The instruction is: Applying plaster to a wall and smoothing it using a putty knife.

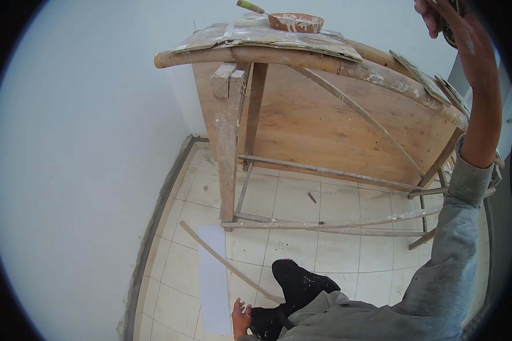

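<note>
My right hand (455, 34) is raised at the top right, fingers closed around a dark object (451, 25) that is partly cut off. My left hand (242, 312) hangs low at the bottom, its loosely bent fingers apart and empty, beside a white strip (212, 281) lying on the floor. A thin wooden stick (207, 244) lies across that strip, its lower end near my black-clad leg (296, 281).
A bamboo-edged wooden scaffold bench (335, 67) with braced legs stands ahead against plywood (324, 125). On its top sit an orange bowl (296, 25) with white residue and a green-handled tool (250, 7). A white wall (68, 159) borders the tiled floor (338, 256) at left.
</note>
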`<state>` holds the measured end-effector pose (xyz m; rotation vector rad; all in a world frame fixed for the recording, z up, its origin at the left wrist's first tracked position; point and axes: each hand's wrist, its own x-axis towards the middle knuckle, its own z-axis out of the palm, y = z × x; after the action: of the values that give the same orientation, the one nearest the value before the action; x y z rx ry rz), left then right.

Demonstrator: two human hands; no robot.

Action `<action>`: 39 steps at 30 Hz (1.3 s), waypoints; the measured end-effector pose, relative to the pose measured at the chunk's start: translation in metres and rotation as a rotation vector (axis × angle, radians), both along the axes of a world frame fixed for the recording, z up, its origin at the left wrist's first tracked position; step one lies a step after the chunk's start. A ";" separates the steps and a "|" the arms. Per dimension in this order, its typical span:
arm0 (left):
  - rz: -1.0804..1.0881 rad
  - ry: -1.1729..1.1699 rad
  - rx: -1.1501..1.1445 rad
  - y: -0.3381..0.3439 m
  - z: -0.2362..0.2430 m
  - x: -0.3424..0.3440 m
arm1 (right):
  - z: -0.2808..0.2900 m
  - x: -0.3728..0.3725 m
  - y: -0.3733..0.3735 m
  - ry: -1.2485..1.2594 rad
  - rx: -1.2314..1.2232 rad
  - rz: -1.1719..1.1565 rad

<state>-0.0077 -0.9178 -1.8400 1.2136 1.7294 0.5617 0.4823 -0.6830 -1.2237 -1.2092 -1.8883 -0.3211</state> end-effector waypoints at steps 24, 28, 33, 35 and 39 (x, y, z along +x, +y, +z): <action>-0.318 -0.135 0.520 0.889 0.532 0.185 | -0.211 0.200 -0.181 1.301 -0.069 -0.500; -0.497 -0.048 0.531 0.922 0.582 0.311 | -0.225 0.207 -0.199 1.393 -0.005 -0.763; -0.590 0.118 0.575 0.918 0.620 0.345 | -0.220 0.209 -0.187 1.421 0.182 -0.837; -0.615 0.186 0.603 0.903 0.638 0.353 | -0.219 0.210 -0.175 1.395 0.188 -0.824; -0.612 0.303 0.694 0.859 0.687 0.334 | -0.218 0.207 -0.158 1.381 0.176 -0.823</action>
<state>0.3265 -0.0592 -1.1535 2.3086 1.3000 0.6379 0.6896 -0.8406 -1.4419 -1.4368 -0.1552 -0.0118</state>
